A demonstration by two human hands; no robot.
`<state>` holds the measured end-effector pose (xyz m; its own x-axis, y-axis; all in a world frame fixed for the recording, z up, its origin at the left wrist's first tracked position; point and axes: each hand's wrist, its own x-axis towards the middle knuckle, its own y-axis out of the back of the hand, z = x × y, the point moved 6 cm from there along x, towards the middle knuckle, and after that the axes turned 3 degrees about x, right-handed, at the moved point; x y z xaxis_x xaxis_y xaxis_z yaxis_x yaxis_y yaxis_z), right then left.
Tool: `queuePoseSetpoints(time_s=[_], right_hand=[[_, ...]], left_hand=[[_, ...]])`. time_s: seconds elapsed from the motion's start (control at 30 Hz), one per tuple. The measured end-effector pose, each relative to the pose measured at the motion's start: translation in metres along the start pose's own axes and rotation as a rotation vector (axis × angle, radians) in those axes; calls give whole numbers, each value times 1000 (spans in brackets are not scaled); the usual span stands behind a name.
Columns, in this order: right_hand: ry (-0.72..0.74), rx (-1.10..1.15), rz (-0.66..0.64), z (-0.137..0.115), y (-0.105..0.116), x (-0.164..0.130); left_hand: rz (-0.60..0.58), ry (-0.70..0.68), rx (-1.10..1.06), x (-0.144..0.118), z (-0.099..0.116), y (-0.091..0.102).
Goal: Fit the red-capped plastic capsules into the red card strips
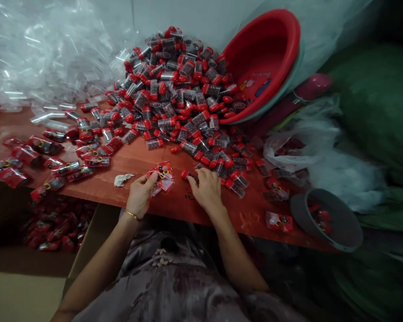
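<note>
Pinching red packets (165, 170) in front of the heap (181, 85), the left hand (140, 194) has a narrow grip; the right hand (207, 189) curls by a jar (185, 174) there, hold unclear; a loose grip could drop it.

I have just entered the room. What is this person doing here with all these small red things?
A person is working at a table. The left hand holds red printed packets; the right hand touches a small red-capped container. Ahead is a large heap of similar containers, beside a tilted red basin. More packets lie at the left and in a box below.
</note>
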<state>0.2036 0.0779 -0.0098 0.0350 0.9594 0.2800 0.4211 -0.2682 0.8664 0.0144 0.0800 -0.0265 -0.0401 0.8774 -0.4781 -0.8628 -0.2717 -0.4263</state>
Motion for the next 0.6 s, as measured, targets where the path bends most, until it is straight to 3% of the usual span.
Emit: queuePoseSetpoints(time_s=[0.1, 0.2, 0.3, 0.47, 0.6], right_hand=[[-25, -161, -61, 13, -3, 1], [-20, -62, -71, 12, -10, -3], [-121, 252, -74, 16, -11, -13], [-309, 920, -146, 9, 9, -40], [-320, 1052, -258, -9, 20, -52]], left_hand=[[-37, 25, -15, 0, -4, -4], [-76, 63, -34, 0, -8, -7], [-87, 79, -30, -1, -9, -3], [-84, 46, 47, -4, -5, 0], [-137, 18, 108, -8, -5, -8]])
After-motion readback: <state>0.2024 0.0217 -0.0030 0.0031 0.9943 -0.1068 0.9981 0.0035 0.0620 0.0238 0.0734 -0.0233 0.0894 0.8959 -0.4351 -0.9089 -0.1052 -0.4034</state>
